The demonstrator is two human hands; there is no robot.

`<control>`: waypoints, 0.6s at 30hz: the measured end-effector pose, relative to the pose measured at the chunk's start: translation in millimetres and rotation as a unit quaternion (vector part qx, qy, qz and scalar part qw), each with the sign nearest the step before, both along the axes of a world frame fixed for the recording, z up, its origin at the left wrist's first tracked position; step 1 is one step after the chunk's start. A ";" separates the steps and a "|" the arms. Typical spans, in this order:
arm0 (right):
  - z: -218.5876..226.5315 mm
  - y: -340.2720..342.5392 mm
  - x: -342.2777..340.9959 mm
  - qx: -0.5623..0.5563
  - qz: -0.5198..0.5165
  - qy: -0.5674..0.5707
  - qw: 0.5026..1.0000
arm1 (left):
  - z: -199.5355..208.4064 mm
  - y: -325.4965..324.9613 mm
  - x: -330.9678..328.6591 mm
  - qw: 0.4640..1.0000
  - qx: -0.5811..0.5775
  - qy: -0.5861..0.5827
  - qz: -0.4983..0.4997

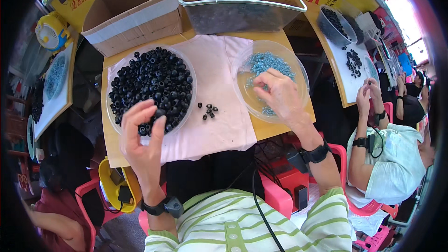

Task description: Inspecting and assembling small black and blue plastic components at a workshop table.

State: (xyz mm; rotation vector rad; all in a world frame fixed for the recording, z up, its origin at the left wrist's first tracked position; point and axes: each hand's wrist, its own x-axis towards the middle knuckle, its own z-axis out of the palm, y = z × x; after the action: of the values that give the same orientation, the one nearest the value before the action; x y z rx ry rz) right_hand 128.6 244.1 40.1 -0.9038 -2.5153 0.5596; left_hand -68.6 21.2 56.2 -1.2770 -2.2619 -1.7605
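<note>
Only a few blk pcs [208,111] are out on cloth [224,135], tub [194,81] nearly full; L hand [142,133] pinches blk bead [160,112], R hand [280,94] over blue pcs [268,63], can't tell if gripping.

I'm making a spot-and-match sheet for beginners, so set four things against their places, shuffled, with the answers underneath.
Things
1. left hand
2. box
3. right hand
4. cloth

Places
A. over the dish of blue pieces
B. spread on the table, under the bowl of black beads
C. at the near edge of the bowl of black beads
D. at the table's far edge, beyond the bowl of black beads

Pairs: 1-C, 2-D, 3-A, 4-B
</note>
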 end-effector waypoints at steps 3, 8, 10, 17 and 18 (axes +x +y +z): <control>-7.1 0.9 -0.1 0.008 0.006 0.004 1.000 | -9.7 -4.4 22.2 0.972 0.080 -0.185 -0.119; -8.7 -0.7 -1.8 -0.013 0.007 0.032 0.999 | -22.0 -1.5 54.8 0.886 0.084 -0.405 -0.207; -7.6 -3.0 -1.1 -0.019 0.007 0.038 0.999 | -27.9 3.2 62.7 0.875 0.088 -0.426 -0.212; 6.2 -13.5 9.3 0.029 -0.015 0.019 0.999 | -37.7 9.7 73.5 0.837 0.042 -0.501 -0.214; 6.8 -14.6 10.2 0.043 -0.020 0.017 0.999 | -39.2 11.0 73.8 0.845 0.042 -0.486 -0.218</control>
State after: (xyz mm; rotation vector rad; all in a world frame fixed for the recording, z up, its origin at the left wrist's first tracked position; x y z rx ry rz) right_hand 138.7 229.5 46.9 -0.9039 -2.4641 0.4462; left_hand 5.2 32.2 17.0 -1.0458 -2.2843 -3.2207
